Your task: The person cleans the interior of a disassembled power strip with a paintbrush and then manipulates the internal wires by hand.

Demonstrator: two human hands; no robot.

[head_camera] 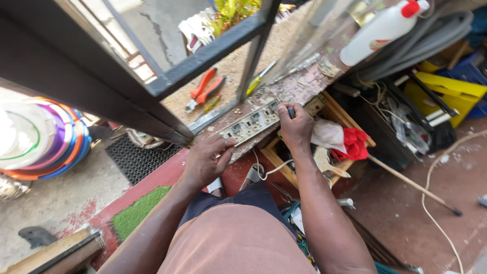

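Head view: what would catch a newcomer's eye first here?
Both hands work a long pale switch panel on the worn ledge at centre: the left hand steadies its near end, the right hand grips a tool at its far end. Orange-handled pliers lie behind the dark window frame, and bright stacked plastic rings sit at left.

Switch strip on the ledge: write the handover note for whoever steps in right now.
Left hand: fingers pressing on the near end of the long switch strip, steadying it on the ledge.
Right hand: closed around a dark tool handle held at the strip's far end; the tip is hidden.
Nearby on the ledge: orange-handled pliers, a yellow-handled screwdriver, a white bottle with a red cap.
Done: strip lies flat, face up, braced.
Left: cannot tell how far the work on the strip has got; check the far end under the right hand.
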